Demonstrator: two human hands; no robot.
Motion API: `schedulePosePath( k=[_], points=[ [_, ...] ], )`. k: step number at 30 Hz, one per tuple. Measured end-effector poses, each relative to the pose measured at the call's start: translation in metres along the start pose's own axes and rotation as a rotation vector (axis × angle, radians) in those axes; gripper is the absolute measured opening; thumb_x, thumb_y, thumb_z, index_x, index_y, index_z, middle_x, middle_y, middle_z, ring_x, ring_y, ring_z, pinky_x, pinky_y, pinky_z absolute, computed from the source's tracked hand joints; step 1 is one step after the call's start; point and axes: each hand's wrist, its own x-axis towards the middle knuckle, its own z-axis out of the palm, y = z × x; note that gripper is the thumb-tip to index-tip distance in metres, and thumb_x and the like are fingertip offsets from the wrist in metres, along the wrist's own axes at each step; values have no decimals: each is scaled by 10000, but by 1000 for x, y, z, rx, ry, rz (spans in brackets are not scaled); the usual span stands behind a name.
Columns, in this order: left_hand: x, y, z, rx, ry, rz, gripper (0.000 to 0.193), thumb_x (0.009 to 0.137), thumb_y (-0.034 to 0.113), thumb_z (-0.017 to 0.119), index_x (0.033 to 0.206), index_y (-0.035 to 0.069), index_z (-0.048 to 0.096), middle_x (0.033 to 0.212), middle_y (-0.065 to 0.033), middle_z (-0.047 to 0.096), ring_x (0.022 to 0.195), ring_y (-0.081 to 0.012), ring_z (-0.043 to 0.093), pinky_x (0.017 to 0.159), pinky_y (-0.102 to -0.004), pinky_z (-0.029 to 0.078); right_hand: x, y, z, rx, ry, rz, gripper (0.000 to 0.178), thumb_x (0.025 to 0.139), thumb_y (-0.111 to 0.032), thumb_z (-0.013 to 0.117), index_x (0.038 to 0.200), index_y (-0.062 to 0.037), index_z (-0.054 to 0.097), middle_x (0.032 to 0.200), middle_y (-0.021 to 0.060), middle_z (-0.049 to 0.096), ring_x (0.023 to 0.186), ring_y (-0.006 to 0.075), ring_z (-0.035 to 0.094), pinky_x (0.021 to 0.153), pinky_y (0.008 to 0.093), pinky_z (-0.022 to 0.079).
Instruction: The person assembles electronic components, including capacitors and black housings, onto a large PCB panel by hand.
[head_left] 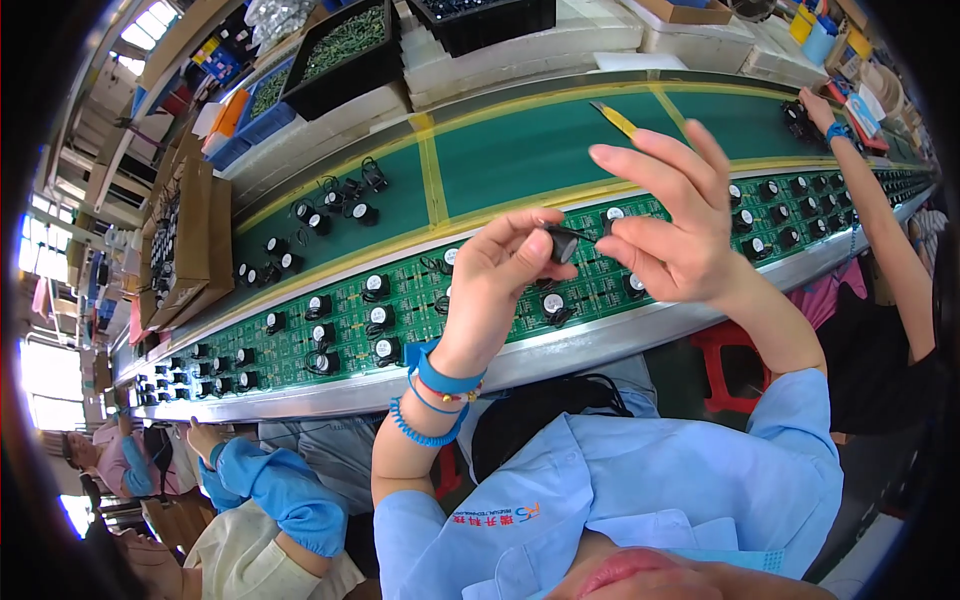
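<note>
Raised over the conveyor line, my left hand [495,265] pinches a small black cylindrical part [566,243] with a black wire between thumb and fingers. My right hand [680,225] closes thumb and forefinger on the wire's dark end, its other fingers spread upward. The wire runs between the two hands. Beneath them stretches a row of green circuit boards [410,310] carrying several similar black cylinders with white round tops. Beyond my right hand, a yellow utility knife [617,119] lies on the green belt, its blade pointing away.
Loose wired cylinders [335,198] lie on the belt at left, by a cardboard box [205,245] of parts. Black bins [345,55] stand behind. A metal rail [560,345] edges the line. A co-worker's arm [880,220] reaches in at right; another's blue sleeve [285,490] is at left.
</note>
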Motion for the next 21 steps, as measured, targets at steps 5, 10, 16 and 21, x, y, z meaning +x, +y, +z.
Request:
schedulePosePath(
  k=[5, 10, 16, 21],
  points=[
    [10, -9, 25, -95, -70, 88, 294, 959, 132, 587, 1199, -33, 549, 1020, -105, 632, 888, -191, 658, 819, -304, 545, 2, -7, 7, 1402, -198, 778, 313, 860, -294, 691, 661, -54, 665, 1400, 140, 480, 1188, 192, 478, 1010, 374, 345],
    [19, -20, 43, -93, 15, 274, 310, 934, 72, 618, 1200, -46, 512, 1092, -122, 608, 951, -187, 651, 841, -305, 548, 2, -22, 26, 1663, 219, 895, 215, 914, -243, 645, 852, -72, 760, 1428, 146, 463, 1254, 164, 446, 1032, 359, 330],
    [21, -21, 45, 89, 150, 503, 346, 888, 7, 664, 1179, -25, 479, 1202, -125, 569, 982, -160, 641, 813, -248, 534, 11, -5, 29, 284, 278, 321, 146, 778, -225, 741, 897, -149, 775, 1331, 84, 587, 1218, 270, 493, 1081, 421, 267],
    [29, -23, 43, 46, 197, 556, 331, 876, -24, 664, 1161, -13, 496, 1196, -113, 553, 971, -147, 629, 803, -250, 537, 10, -8, 31, -111, 321, 208, 85, 776, -260, 738, 815, -185, 740, 1290, 51, 619, 1205, 254, 506, 1109, 452, 217]
  ],
)
